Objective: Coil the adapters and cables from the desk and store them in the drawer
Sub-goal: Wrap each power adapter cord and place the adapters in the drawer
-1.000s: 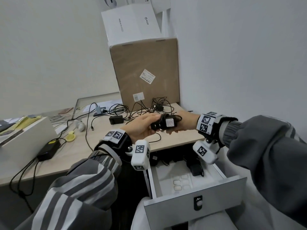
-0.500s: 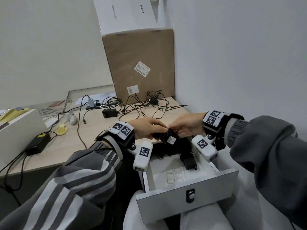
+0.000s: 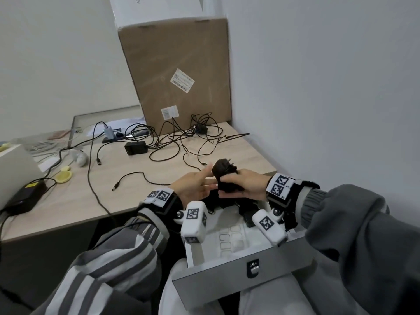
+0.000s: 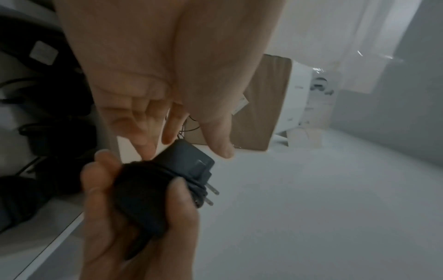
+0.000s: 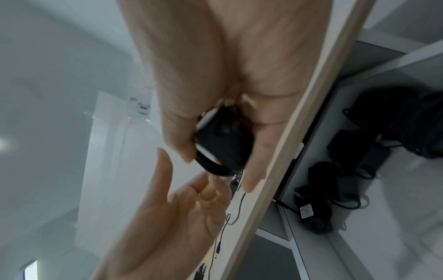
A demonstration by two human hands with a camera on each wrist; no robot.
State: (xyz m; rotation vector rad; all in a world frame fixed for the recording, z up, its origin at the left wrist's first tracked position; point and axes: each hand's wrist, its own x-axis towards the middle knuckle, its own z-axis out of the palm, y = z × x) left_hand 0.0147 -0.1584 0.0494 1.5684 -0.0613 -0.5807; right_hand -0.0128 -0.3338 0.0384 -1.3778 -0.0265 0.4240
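Observation:
My right hand [image 3: 229, 181] grips a black adapter with its cable wound round it [image 3: 223, 171], just above the desk's front edge and the back of the open drawer [image 3: 229, 241]. In the left wrist view the adapter [image 4: 172, 180] shows its two plug prongs, and my right hand's fingers [image 4: 100, 170] curl round it. My left hand [image 3: 200, 181] is beside it with straight fingers, its fingertips [image 4: 148, 149] just touching the adapter. From the right wrist, the right hand [image 5: 218, 164] clasps the adapter [image 5: 223, 149] and the left hand [image 5: 182, 199] lies open below. Coiled adapters [image 5: 318, 208] lie in the drawer.
Loose black cables [image 3: 181, 142], a black adapter [image 3: 135, 148] and a cable with a barrel plug [image 3: 129, 180] lie on the desk [image 3: 75, 201]. A cardboard box [image 3: 177, 71] stands at the back. A power brick [image 3: 25, 196] sits at the left. The drawer's grey front [image 3: 227, 276] juts out over my lap.
Both hands held the adapter and carried it from above the desk towards the drawer. Now the left hand has opened and only the right hand grips it.

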